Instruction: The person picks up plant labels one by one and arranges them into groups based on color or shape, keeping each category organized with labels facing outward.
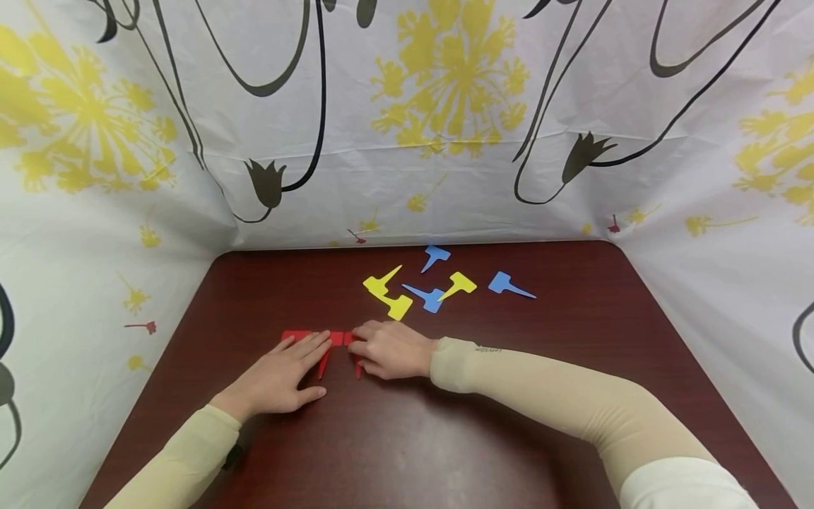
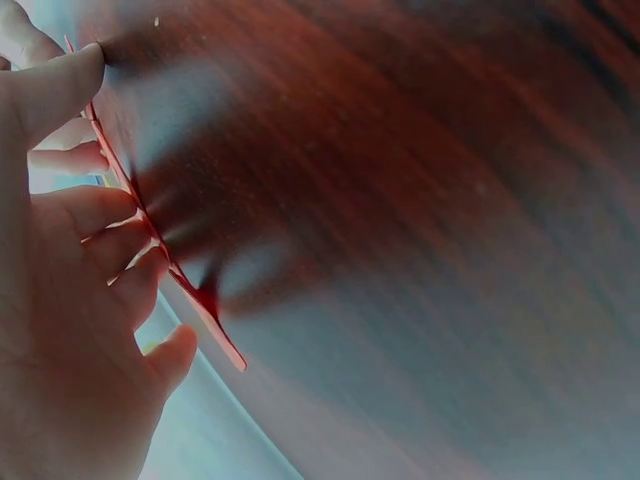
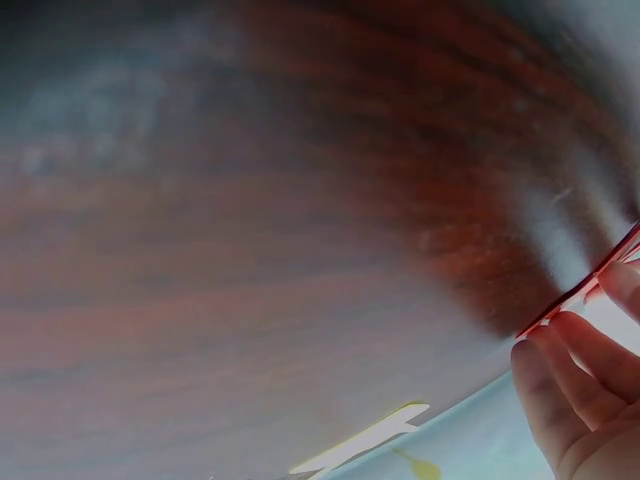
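Note:
Red T-shaped plant labels lie side by side on the table in the head view. My left hand (image 1: 282, 375) rests flat across the left part of the row, fingers straight and thumb spread, partly covering a red label (image 1: 295, 334). Beside its fingertips shows the middle red label (image 1: 337, 338), its stem toward me. My right hand (image 1: 394, 350) touches the right-hand red label (image 1: 347, 338) with its fingertips and hides most of it. In the right wrist view, the fingers (image 3: 590, 370) press along the red edge; in the left wrist view, the fingertips (image 2: 125, 235) line the red strip.
Behind the hands lie yellow T-shaped labels (image 1: 399, 307) and blue ones (image 1: 500, 283), several overlapping. The dark red-brown table (image 1: 445, 438) meets a patterned white cloth (image 1: 356, 162) at the back and sides.

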`<state>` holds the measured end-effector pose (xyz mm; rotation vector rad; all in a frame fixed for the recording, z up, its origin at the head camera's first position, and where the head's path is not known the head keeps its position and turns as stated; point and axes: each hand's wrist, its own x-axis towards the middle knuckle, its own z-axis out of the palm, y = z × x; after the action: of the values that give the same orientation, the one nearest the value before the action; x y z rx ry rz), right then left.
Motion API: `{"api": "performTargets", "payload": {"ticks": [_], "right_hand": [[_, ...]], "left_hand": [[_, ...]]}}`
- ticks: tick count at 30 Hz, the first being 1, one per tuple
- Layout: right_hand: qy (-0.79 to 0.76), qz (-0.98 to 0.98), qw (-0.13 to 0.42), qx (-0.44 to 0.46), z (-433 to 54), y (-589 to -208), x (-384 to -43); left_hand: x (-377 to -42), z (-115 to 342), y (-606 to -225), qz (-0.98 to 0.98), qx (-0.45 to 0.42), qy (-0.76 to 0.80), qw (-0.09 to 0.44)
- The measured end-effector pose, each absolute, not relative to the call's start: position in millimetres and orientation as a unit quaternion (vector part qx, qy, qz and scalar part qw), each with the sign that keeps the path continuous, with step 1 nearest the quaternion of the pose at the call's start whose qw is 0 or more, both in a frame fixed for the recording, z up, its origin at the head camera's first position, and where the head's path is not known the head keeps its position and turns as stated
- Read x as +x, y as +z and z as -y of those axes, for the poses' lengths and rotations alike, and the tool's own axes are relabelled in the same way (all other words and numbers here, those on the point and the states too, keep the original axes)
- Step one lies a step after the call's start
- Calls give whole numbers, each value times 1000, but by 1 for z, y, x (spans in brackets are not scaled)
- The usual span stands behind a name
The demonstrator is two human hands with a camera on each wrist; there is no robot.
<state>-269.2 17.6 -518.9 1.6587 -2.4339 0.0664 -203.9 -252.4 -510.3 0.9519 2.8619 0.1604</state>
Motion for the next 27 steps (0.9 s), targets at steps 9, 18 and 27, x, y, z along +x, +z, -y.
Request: {"api": "performTargets", "payload": {"ticks": [9,18,27], "right_hand": [[18,829,88,552,-15,-518,-269],[35,837,122,533,-15,-510,-276],[52,904,120,406,-22,-495,-308]], "left_hand": [[-203,252,-510,-947,313,50,56],[-203,253,-512,-946,319,48,42],[-205,240,-503,-936,345,68,25]]}}
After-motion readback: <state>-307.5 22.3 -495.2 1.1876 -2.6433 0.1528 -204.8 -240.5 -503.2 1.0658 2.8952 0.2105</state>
